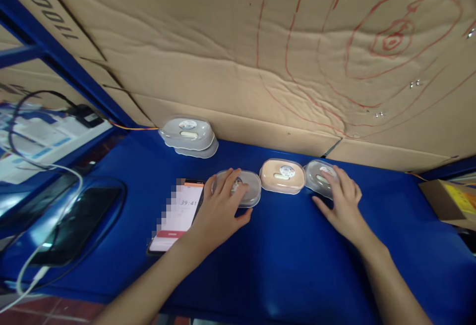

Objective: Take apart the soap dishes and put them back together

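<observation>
The left hand (219, 208), grip spread, touches the grey box (253, 189); the right hand (345, 206), fingers parted, touches the end box (312, 179). Between them on the table (290, 250) lies the peach box (282, 179). All look light, stiff, slick; best held by the long sides.

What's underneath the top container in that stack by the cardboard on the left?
Under the top container, the pale edge of a second container shows; the rest of it is covered.
</observation>
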The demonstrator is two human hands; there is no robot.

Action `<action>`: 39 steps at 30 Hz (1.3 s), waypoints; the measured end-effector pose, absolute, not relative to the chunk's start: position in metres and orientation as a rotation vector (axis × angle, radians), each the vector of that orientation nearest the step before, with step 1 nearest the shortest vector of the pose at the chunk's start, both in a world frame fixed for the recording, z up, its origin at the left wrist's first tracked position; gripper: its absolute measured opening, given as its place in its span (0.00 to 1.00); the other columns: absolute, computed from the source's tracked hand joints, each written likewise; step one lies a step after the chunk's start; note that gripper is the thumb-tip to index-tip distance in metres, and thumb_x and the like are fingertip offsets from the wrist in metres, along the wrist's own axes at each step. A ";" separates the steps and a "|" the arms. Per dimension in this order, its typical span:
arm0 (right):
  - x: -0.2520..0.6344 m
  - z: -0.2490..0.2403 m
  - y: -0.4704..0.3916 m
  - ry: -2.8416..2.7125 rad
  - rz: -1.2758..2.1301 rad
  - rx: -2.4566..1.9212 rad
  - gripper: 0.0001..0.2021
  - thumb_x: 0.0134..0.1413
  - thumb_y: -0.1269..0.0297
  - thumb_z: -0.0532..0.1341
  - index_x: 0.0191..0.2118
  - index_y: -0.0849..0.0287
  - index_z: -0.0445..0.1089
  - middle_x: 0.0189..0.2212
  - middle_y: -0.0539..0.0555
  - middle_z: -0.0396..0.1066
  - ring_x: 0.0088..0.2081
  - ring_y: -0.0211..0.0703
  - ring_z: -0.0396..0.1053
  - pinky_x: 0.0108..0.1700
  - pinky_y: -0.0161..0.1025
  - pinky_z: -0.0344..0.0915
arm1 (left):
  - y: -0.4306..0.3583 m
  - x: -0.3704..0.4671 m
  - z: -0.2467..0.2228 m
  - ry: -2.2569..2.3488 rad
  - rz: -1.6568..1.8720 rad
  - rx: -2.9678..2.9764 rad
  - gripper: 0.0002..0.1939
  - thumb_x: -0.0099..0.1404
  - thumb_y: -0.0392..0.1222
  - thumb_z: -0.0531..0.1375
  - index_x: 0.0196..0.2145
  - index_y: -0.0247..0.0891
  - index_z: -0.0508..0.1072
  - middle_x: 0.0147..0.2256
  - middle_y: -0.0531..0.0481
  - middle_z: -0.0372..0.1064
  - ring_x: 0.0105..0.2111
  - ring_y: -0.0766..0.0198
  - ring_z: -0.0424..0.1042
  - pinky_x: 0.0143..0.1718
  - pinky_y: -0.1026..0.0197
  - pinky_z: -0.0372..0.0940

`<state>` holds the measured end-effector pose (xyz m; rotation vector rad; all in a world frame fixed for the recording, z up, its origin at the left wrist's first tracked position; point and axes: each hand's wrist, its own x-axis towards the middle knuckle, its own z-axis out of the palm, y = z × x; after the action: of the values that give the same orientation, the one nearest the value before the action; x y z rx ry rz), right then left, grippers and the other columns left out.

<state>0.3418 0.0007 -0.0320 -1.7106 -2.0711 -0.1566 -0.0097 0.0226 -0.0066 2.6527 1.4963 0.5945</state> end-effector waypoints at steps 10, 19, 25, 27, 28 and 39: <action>0.257 -0.030 -0.033 -2.455 0.313 -1.180 0.30 0.70 0.58 0.62 0.72 0.52 0.54 0.70 0.66 0.60 0.70 0.63 0.59 0.67 0.67 0.59 | 0.016 -0.005 -0.002 1.198 0.508 2.689 0.31 0.63 0.53 0.70 0.60 0.41 0.70 0.58 0.35 0.70 0.56 0.39 0.70 0.53 0.39 0.63; 0.265 -0.039 -0.031 -2.353 0.537 -1.212 0.47 0.62 0.54 0.70 0.77 0.51 0.41 0.74 0.70 0.51 0.74 0.67 0.53 0.68 0.68 0.60 | 0.007 -0.004 -0.001 0.982 0.469 2.589 0.32 0.62 0.47 0.69 0.62 0.44 0.66 0.68 0.35 0.62 0.65 0.39 0.65 0.62 0.36 0.62; 0.260 -0.038 -0.033 -2.328 0.745 -1.236 0.54 0.58 0.57 0.73 0.77 0.51 0.34 0.70 0.68 0.60 0.70 0.67 0.61 0.66 0.67 0.63 | 0.015 -0.013 0.005 0.987 0.626 2.470 0.33 0.59 0.50 0.72 0.58 0.45 0.66 0.64 0.37 0.69 0.60 0.42 0.72 0.59 0.42 0.67; 0.262 -0.033 -0.033 -2.302 0.773 -1.274 0.52 0.59 0.58 0.71 0.77 0.52 0.37 0.69 0.67 0.62 0.68 0.65 0.62 0.65 0.65 0.66 | 0.022 -0.018 0.006 1.057 0.707 2.472 0.32 0.61 0.51 0.72 0.58 0.44 0.66 0.64 0.36 0.69 0.61 0.43 0.71 0.59 0.42 0.67; 0.264 -0.030 -0.033 -2.308 0.784 -1.277 0.50 0.59 0.59 0.71 0.76 0.52 0.39 0.68 0.67 0.62 0.68 0.65 0.62 0.65 0.64 0.66 | 0.027 -0.021 0.005 1.117 0.749 2.466 0.31 0.63 0.51 0.71 0.58 0.44 0.66 0.64 0.35 0.68 0.62 0.43 0.71 0.59 0.42 0.67; 0.264 -0.010 -0.048 -2.542 0.744 -1.237 0.37 0.52 0.59 0.75 0.65 0.50 0.63 0.73 0.64 0.52 0.73 0.71 0.52 0.68 0.70 0.61 | 0.047 -0.022 -0.025 1.445 0.413 2.490 0.26 0.70 0.52 0.65 0.61 0.43 0.69 0.70 0.35 0.61 0.71 0.36 0.57 0.65 0.27 0.54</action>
<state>0.2638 -0.0477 -0.0100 -1.2371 -2.5424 0.7436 -0.0216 0.0467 -0.0248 2.4896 1.4449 0.4132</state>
